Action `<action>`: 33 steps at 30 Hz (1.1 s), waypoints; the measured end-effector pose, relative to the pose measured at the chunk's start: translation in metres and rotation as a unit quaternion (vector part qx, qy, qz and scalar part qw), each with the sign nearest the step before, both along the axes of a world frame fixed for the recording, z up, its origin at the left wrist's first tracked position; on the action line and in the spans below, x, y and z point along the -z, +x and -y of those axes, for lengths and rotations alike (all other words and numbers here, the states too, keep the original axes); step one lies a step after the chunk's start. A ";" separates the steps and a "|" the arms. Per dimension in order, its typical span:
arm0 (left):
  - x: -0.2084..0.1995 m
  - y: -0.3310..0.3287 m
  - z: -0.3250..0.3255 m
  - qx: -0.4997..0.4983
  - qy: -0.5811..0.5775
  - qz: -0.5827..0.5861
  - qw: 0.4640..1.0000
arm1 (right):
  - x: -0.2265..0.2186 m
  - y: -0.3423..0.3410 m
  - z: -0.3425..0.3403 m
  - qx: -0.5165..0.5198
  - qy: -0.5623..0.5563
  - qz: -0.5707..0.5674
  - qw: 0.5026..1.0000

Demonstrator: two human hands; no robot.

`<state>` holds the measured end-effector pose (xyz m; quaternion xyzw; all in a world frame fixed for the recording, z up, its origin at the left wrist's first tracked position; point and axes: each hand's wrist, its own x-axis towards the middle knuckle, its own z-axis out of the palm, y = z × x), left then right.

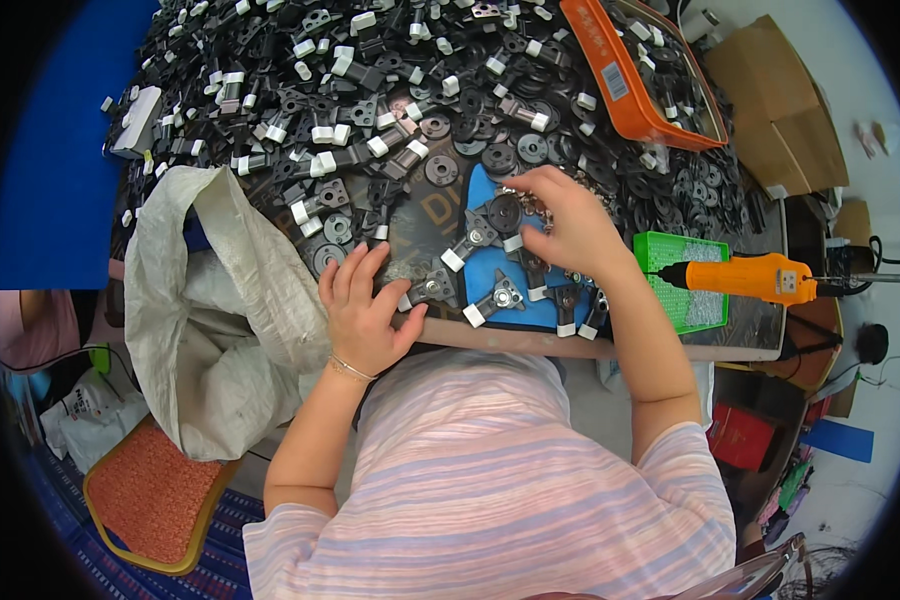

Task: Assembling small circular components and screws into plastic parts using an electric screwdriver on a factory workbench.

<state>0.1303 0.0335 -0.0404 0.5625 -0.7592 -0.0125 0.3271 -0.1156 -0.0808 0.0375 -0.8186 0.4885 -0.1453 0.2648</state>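
Note:
My left hand (362, 312) is at the table's front edge. Its thumb and index finger close on the white end of a black bracket (434, 287), while the other fingers lie stretched out. Over a blue mat (485, 268) my right hand (576, 228) arches, thumb and fingers apart. Near its fingertips is a black round disc (505, 211), beside a white-tipped black bracket (476, 236). Another bracket (500, 297) with a shiny metal centre lies on the mat. Several more white-tipped parts (566, 305) lie along its front edge. Small metal pieces are partly hidden by my right hand.
A big heap of black parts (270, 80) covers the table's far side. At right are an orange tray (610, 80), a green basket (642, 262) of small pieces, an orange electric screwdriver (745, 279) and a cardboard box (775, 100). A white woven sack (160, 300) stands left.

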 end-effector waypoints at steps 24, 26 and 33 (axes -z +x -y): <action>-0.001 0.001 0.001 0.008 0.008 -0.006 1.000 | 0.003 0.007 0.004 -0.090 -0.061 -0.102 0.989; -0.001 0.001 0.001 0.004 0.006 -0.003 1.000 | 0.007 0.007 0.005 -0.091 -0.068 -0.114 0.987; 0.001 0.001 0.001 0.006 0.002 -0.008 1.000 | -0.005 0.009 -0.002 0.050 -0.027 -0.080 0.995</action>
